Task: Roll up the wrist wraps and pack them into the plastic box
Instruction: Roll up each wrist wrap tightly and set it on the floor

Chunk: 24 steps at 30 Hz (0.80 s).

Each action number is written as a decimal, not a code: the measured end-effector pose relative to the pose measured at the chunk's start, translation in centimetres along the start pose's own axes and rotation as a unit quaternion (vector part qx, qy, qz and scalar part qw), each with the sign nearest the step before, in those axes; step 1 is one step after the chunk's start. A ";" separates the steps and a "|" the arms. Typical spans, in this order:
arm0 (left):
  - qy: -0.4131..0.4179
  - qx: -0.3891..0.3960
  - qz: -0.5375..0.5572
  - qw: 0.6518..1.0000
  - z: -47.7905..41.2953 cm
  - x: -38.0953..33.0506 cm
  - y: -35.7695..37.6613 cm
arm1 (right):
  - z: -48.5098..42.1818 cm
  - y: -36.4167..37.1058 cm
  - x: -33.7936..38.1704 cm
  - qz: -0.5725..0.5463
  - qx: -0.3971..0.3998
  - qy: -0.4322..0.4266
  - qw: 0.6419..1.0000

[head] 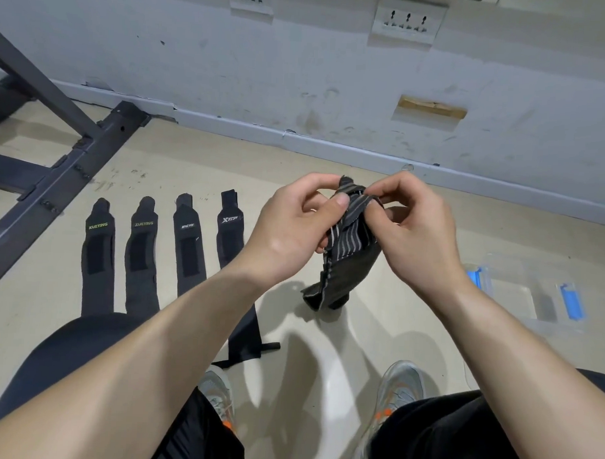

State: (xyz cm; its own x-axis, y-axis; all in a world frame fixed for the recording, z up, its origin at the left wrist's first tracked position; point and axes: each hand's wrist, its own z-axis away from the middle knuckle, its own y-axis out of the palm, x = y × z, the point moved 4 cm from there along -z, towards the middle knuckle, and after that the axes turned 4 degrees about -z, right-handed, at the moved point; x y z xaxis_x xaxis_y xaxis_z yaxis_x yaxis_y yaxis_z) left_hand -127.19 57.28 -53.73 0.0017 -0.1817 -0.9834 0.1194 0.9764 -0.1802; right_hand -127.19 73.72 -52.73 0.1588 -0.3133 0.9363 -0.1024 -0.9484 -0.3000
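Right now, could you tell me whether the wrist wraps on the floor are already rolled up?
No, the four wrist wraps lie flat in a row on the floor.

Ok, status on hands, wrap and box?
Left hand and right hand both pinch the striped wrist wrap, tail hanging unrolled. Four black wraps flat on floor. Plastic box at right, nothing blocking.

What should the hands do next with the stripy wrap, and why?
Probably roll the striped wrap down toward its loose end. The left hand and right hand pinch only its top, while the rest hangs unrolled, so it likely isn't ready for the plastic box.
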 end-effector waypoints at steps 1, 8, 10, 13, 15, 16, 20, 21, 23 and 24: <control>0.006 -0.006 -0.014 1.000 0.1 0.1 0.1 | 0.0 0.0 0.0 0.003 -0.003 0.001 1.000; 0.048 -0.015 -0.161 0.986 0.8 -0.3 0.7 | 0.2 -0.1 0.0 0.061 -0.032 0.000 0.998; 0.047 -0.001 -0.221 0.974 0.9 -0.5 0.9 | 0.1 -0.1 -0.2 0.070 -0.039 0.006 0.997; 0.047 -0.020 -0.284 0.957 1.2 -0.9 1.3 | 0.1 -0.1 -0.2 0.072 -0.044 0.004 0.996; 0.056 -0.058 -0.321 0.944 1.4 -1.2 1.3 | 0.3 0.0 0.1 0.075 -0.034 -0.012 0.997; 0.063 -0.080 -0.339 0.935 1.5 -1.5 1.3 | 0.4 0.1 0.3 0.083 -0.028 -0.025 0.996; 0.094 -0.151 -0.393 0.902 1.4 -2.2 0.6 | 0.4 0.3 0.6 0.115 -0.024 -0.075 0.990; 0.111 -0.163 -0.393 0.898 1.5 -2.3 0.5 | 0.3 0.3 0.7 0.119 -0.030 -0.081 0.989; 0.138 -0.169 -0.377 0.900 1.5 -2.3 0.6 | 0.2 0.2 0.6 0.118 -0.039 -0.080 0.989; 0.140 -0.162 -0.363 0.907 1.5 -2.1 0.7 | 0.2 0.1 0.5 0.111 -0.040 -0.073 0.990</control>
State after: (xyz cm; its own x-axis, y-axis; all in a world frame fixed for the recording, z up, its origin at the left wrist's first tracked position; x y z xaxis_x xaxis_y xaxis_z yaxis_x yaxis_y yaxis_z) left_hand -125.62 58.16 -51.71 -0.2184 -0.7977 -0.5622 -0.3090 0.6029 -0.7355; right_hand -126.94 73.46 -52.27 0.2631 -0.5232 0.8106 -0.2269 -0.8502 -0.4751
